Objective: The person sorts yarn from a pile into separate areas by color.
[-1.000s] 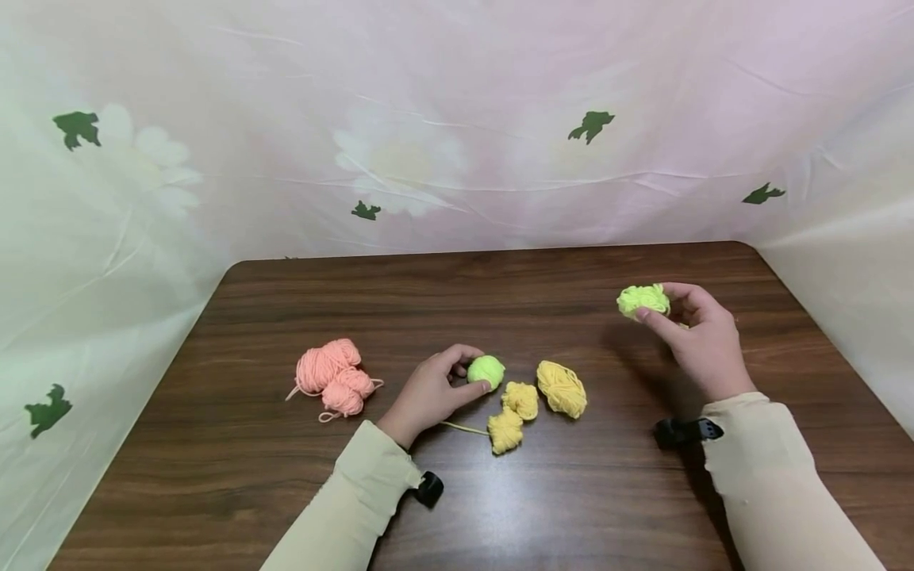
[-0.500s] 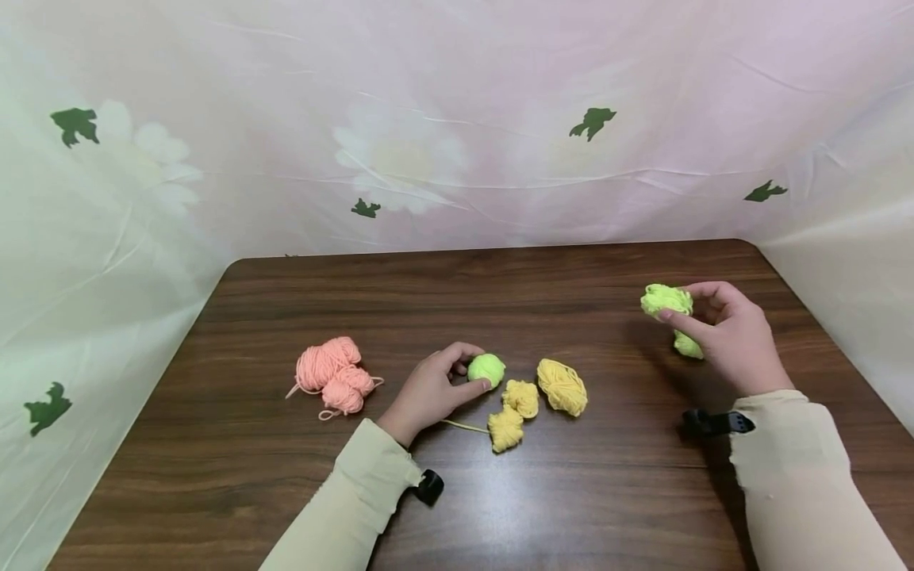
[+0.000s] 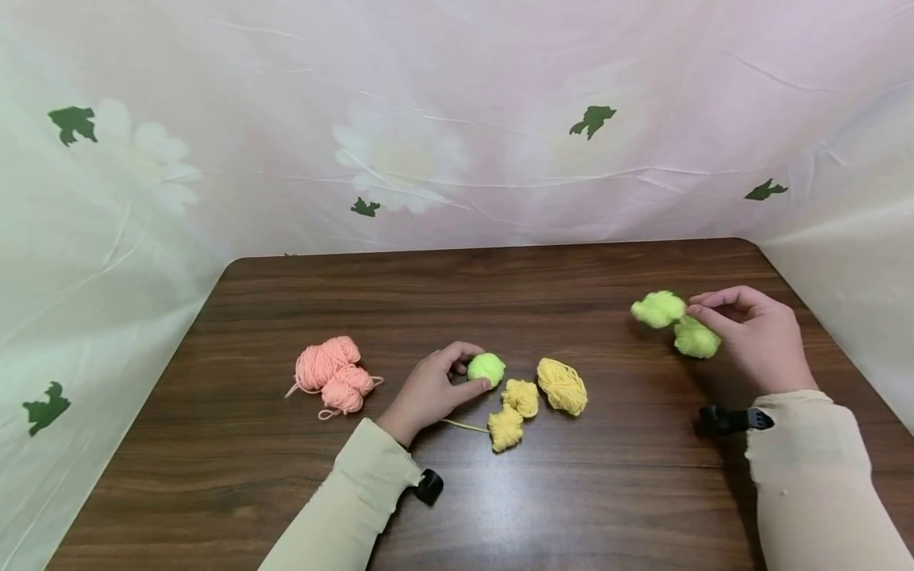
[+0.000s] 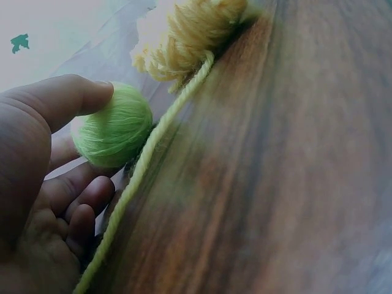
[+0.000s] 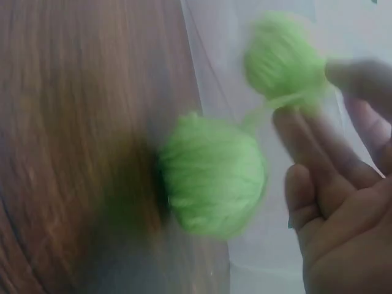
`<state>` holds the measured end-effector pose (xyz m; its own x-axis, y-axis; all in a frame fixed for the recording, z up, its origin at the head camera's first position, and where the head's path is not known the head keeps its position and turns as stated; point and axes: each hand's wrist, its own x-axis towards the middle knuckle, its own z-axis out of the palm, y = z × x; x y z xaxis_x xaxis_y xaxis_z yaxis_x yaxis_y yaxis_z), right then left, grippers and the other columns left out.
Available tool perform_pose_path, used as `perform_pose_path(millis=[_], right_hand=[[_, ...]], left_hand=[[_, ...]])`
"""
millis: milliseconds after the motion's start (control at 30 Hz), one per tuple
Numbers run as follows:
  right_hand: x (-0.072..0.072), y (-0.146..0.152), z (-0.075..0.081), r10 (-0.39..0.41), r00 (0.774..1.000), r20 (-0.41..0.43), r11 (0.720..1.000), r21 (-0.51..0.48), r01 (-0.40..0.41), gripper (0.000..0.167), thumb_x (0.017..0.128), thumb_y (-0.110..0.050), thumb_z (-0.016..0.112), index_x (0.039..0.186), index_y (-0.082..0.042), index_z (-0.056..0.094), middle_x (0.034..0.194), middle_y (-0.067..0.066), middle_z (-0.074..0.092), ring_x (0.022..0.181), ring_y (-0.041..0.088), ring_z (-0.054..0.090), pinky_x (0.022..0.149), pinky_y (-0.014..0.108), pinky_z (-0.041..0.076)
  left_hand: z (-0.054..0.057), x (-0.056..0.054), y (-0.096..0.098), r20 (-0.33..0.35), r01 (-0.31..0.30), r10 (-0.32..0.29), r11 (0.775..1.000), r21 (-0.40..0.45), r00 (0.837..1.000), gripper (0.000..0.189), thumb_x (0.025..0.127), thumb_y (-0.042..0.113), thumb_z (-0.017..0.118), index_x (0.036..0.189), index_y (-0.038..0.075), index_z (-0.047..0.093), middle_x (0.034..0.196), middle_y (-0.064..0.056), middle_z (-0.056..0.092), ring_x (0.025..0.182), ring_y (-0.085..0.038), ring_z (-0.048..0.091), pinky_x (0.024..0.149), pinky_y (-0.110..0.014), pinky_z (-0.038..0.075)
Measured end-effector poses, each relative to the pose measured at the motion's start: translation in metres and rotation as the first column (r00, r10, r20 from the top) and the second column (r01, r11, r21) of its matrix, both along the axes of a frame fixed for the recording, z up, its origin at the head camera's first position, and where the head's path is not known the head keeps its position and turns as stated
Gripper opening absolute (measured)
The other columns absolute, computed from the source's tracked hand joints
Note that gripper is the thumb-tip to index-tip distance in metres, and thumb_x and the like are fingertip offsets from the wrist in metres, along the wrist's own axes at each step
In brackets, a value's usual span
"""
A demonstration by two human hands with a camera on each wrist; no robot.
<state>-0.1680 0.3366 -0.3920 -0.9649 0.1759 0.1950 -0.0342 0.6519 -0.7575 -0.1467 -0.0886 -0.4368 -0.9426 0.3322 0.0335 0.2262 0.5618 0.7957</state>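
In the head view my left hand holds a smooth lime-green yarn ball between thumb and fingers, low over the table. The left wrist view shows the thumb on top of this ball. Over the table's right side, my right hand pinches the edge of a second lime-green yarn ball with its fingertips. Just below it is a third, darker-looking green yarn ball. A green strand runs between these two balls in the right wrist view, which is blurred.
Yellow yarn balls lie right of my left hand, with a loose yellow strand running past it. Pink yarn balls sit together at the left. A patterned cloth hangs behind the dark wooden table.
My right hand has moved right; its ball first went right with it, then swung a little left at the fingertips. The third green ball has come into full view. The left hand stays put.
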Motion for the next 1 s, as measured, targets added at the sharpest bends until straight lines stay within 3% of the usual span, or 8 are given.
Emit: perform_pose_path(millis=[267,433,500,633,733,867,1000], right_hand=[[0.001,-0.001,-0.001,-0.055,0.998,-0.01,0.998,0.033,0.055,0.031,0.093,-0.035,0.072,0.104,-0.006,0.068,0.083,-0.035,0.059,0.08,-0.001,0.054,0.059,0.015,0.041],[-0.001,-0.008,-0.002,0.022,1.0,-0.004,0.998,0.054,-0.022,0.03,0.093,-0.034,0.074,0.108,-0.009,0.07,0.088,-0.031,0.063,0.085,-0.005,0.056,0.065,0.012,0.042],[-0.001,-0.011,-0.002,0.063,0.998,0.02,0.994,0.086,-0.065,0.031,0.091,-0.035,0.075,0.11,-0.01,0.071,0.095,-0.022,0.068,0.092,-0.001,0.057,0.072,0.015,0.042],[-0.001,-0.015,-0.001,0.145,0.982,0.125,0.975,0.154,-0.163,0.043,0.09,-0.043,0.074,0.119,-0.011,0.067,0.119,0.008,0.067,0.117,0.023,0.052,0.091,0.042,0.041],[-0.002,-0.018,0.0,0.189,0.958,0.214,0.955,0.188,-0.231,0.056,0.089,-0.049,0.073,0.127,-0.01,0.062,0.128,0.021,0.059,0.122,0.041,0.047,0.092,0.06,0.038],[-0.005,-0.02,-0.001,0.217,0.934,0.285,0.923,0.25,-0.291,0.064,0.086,-0.053,0.075,0.13,-0.009,0.06,0.125,0.023,0.06,0.108,0.039,0.055,0.086,0.056,0.044],[-0.007,-0.021,-0.004,0.248,0.918,0.309,0.894,0.291,-0.34,0.061,0.085,-0.048,0.079,0.127,-0.008,0.063,0.119,0.021,0.064,0.097,0.033,0.058,0.079,0.048,0.046]], left_hand=[[0.0,0.0,-0.001,0.004,-0.003,0.003,1.0,-0.004,1.0,0.038,0.088,0.031,0.079,0.123,0.023,0.066,0.105,0.004,0.066,0.095,-0.012,0.059,0.082,-0.033,0.049],[-0.001,-0.001,-0.001,-0.005,-0.002,0.002,1.0,-0.005,1.0,0.037,0.088,0.031,0.079,0.122,0.023,0.066,0.105,0.004,0.066,0.094,-0.012,0.059,0.081,-0.032,0.049],[-0.001,-0.001,0.0,-0.006,-0.002,0.002,1.0,-0.005,1.0,0.037,0.088,0.031,0.079,0.122,0.023,0.066,0.105,0.004,0.066,0.094,-0.011,0.059,0.081,-0.032,0.049],[0.0,0.0,0.0,0.0,-0.004,0.004,1.0,-0.003,1.0,0.037,0.088,0.03,0.079,0.122,0.023,0.066,0.105,0.004,0.066,0.094,-0.011,0.06,0.082,-0.032,0.049],[0.001,0.001,0.001,0.004,-0.003,0.003,1.0,0.0,1.0,0.038,0.088,0.029,0.079,0.123,0.022,0.066,0.105,0.004,0.066,0.095,-0.011,0.06,0.082,-0.032,0.049],[0.0,0.0,0.0,0.002,-0.002,0.002,1.0,0.002,1.0,0.038,0.088,0.029,0.079,0.123,0.022,0.066,0.105,0.004,0.066,0.095,-0.012,0.06,0.083,-0.032,0.049],[0.0,0.0,0.0,0.005,0.0,0.0,1.0,0.008,1.0,0.037,0.088,0.029,0.079,0.123,0.022,0.066,0.106,0.004,0.066,0.095,-0.012,0.06,0.083,-0.032,0.049]])
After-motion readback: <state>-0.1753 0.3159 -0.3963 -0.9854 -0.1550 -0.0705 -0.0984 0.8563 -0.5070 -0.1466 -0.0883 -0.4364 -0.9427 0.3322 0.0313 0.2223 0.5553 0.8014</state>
